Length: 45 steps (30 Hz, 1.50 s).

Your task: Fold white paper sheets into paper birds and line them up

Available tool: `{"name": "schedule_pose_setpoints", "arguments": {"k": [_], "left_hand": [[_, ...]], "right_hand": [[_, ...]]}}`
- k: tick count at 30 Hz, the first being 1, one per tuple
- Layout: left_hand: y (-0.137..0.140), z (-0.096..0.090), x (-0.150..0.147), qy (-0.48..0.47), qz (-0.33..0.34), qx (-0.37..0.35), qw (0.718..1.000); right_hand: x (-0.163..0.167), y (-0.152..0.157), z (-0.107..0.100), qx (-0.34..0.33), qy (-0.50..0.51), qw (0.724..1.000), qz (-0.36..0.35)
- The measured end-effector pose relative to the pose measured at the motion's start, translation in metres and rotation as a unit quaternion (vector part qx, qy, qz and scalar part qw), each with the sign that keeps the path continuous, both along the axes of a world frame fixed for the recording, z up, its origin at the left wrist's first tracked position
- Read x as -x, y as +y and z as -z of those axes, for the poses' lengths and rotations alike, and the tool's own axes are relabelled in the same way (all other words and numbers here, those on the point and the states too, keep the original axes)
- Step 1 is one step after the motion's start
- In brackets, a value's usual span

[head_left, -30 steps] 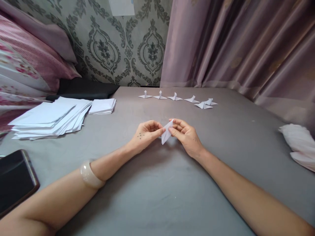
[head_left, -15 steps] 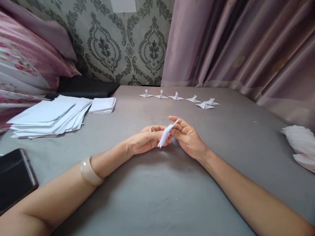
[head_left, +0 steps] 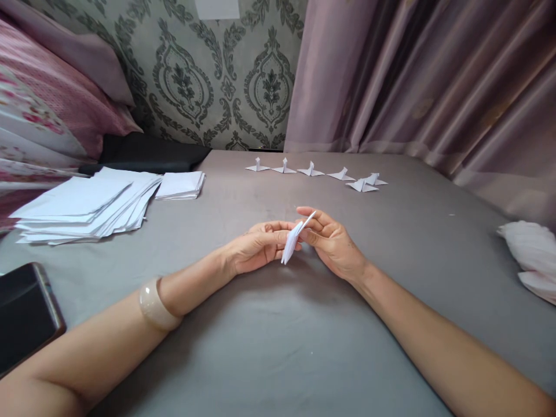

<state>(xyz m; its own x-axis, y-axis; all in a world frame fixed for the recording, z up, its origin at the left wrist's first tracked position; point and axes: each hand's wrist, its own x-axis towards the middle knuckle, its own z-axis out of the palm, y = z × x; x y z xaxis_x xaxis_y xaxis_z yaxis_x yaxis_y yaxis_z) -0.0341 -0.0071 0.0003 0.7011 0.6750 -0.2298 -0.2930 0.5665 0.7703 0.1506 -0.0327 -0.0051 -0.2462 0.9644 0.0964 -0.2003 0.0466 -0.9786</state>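
Note:
A small piece of folded white paper is held above the grey cloth surface, near the middle of the view. My left hand pinches its left side between thumb and fingers. On the other side, my right hand grips the narrow upper point with thumb and forefinger. Two thin tips hang down at the paper's lower end. Fingers hide part of the folds. Beyond my hands stands a row of several folded paper birds with spread wings.
Large white sheets lie stacked at the left, beside a pile of smaller paper squares. A phone rests at the near left. Black cloth lies behind the papers, and crumpled white material sits at the right edge.
The folded paper has tilted slightly, its lower tips shifting a little down and to the right. Both hands keep their hold and have hardly moved.

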Motion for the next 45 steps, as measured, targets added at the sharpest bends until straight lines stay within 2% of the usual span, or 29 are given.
{"name": "schedule_pose_setpoints", "arguments": {"k": [5,10,15,18,21,24,27,31,34,36,39,45], "left_hand": [[-0.001,-0.002,0.000,0.018,0.008,0.004,1.000],[-0.003,-0.002,-0.002,0.023,-0.024,-0.004,0.999],[0.001,0.004,-0.004,0.050,-0.107,-0.017,0.993],[0.004,0.009,-0.005,0.074,-0.166,-0.019,0.983],[0.002,0.011,-0.006,0.119,-0.175,-0.053,0.976],[-0.002,0.011,-0.006,0.239,-0.173,-0.159,0.942],[-0.004,0.011,-0.006,0.347,-0.167,-0.284,0.878],[-0.004,0.012,-0.003,0.411,-0.176,-0.403,0.799],[-0.006,0.010,-0.001,0.435,-0.118,-0.470,0.759],[-0.008,0.008,0.000,0.443,-0.084,-0.489,0.747],[-0.009,0.006,0.000,0.453,-0.071,-0.495,0.738],[-0.004,0.010,0.003,0.438,-0.076,-0.491,0.749]], "right_hand": [[-0.002,0.002,0.001,-0.001,-0.006,1.000,-0.006],[-0.002,0.003,0.004,-0.017,-0.006,1.000,-0.014],[0.000,0.003,0.003,0.030,-0.031,0.995,0.085],[0.002,0.003,0.003,0.065,-0.081,0.989,0.107],[0.003,0.004,0.008,0.056,-0.125,0.983,0.122],[0.003,0.004,0.013,0.031,-0.182,0.973,0.141],[0.003,0.003,0.014,0.004,-0.269,0.952,0.144],[0.004,0.000,0.009,-0.029,-0.379,0.912,0.152],[0.003,-0.003,0.006,-0.060,-0.448,0.881,0.138],[0.002,-0.004,0.006,-0.088,-0.488,0.859,0.127],[-0.001,-0.006,0.006,-0.126,-0.521,0.837,0.111],[-0.006,-0.005,0.003,-0.131,-0.515,0.844,0.069]]}}
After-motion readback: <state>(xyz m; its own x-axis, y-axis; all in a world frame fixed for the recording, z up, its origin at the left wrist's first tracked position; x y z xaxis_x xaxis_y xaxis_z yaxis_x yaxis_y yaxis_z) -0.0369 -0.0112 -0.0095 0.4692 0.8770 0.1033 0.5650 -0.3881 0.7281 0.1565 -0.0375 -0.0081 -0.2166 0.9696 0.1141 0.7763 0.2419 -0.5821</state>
